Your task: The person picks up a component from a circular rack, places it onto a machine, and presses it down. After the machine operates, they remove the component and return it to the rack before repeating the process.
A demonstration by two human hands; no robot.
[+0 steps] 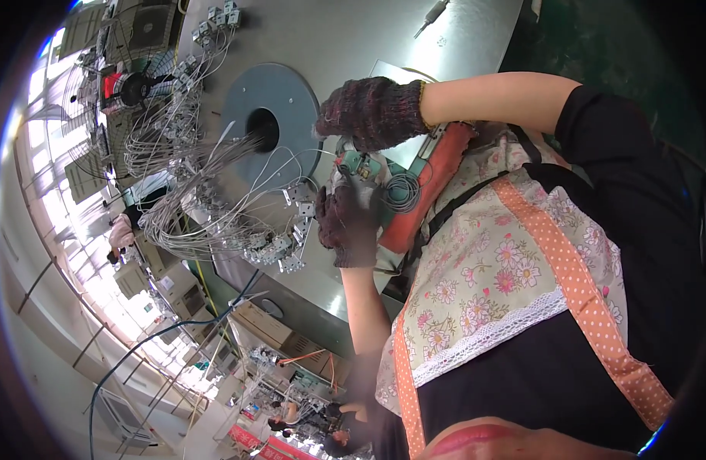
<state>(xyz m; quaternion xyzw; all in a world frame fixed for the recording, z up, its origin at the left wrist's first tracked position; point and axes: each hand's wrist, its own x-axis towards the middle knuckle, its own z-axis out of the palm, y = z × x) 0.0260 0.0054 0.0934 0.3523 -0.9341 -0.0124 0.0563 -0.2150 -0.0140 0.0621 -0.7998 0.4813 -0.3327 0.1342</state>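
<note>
Both my hands wear dark knitted gloves and meet over a small green-and-metal fixture (358,163) at the table's near edge. My right hand (374,115) sits on its far right side, fingers curled down; what they hold is hidden. From the lower left, my left hand (347,226) reaches up with its fingers closed against the fixture; part of it is blurred. A thin grey wire runs to the fixture from the left. Right beside it lies a coil of grey wire (402,192). A red-orange padded piece (437,184) runs along its near side.
A grey disc (292,88) with a dark central hole lies on the metal table (345,46). Bundled grey wires (169,222) with metal brackets (280,249) spread left of it. A screwdriver-like tool (432,17) lies at the far edge. A fan (134,90) and other people (119,236) stand beyond.
</note>
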